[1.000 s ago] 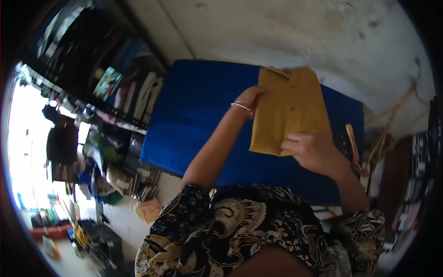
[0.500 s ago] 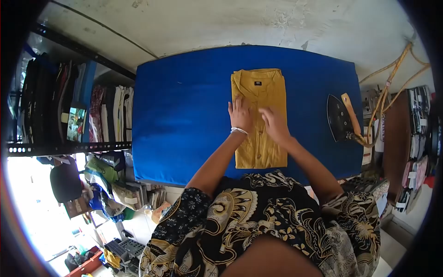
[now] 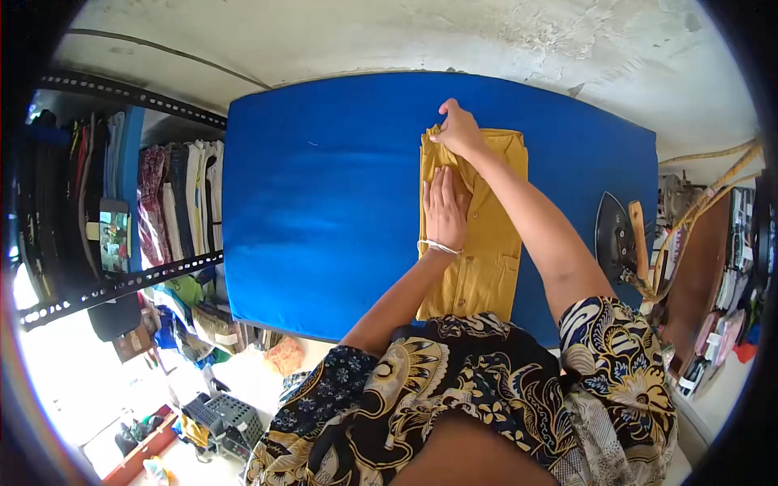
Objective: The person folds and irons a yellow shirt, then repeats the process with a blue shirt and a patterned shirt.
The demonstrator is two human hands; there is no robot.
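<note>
A mustard-yellow button-up shirt [image 3: 486, 275], folded into a long rectangle, lies on the blue padded board with its collar at the far end. My left hand [image 3: 444, 212], a white band at its wrist, lies flat on the shirt's upper part, fingers stretched toward the collar. My right hand [image 3: 459, 132] reaches across to the far left corner of the shirt. Its thumb and fingers are closed on the collar edge there, and the forearm passes over the shirt's right side. The collar's label is hidden by my right hand and arm.
The blue board [image 3: 316, 219] reaches back to a wall. On its right side rests a black iron [image 3: 613, 235] with a wooden handle, its cord [image 3: 689, 219] running up to the right. Folded clothes [image 3: 190, 194] fill a metal shelf at left, where a phone [image 3: 114, 235] stands.
My right hand has moved from the shirt's middle up and left to the collar corner, closing on it. My left hand stays flat on the shirt. The camera view has shifted slightly.
</note>
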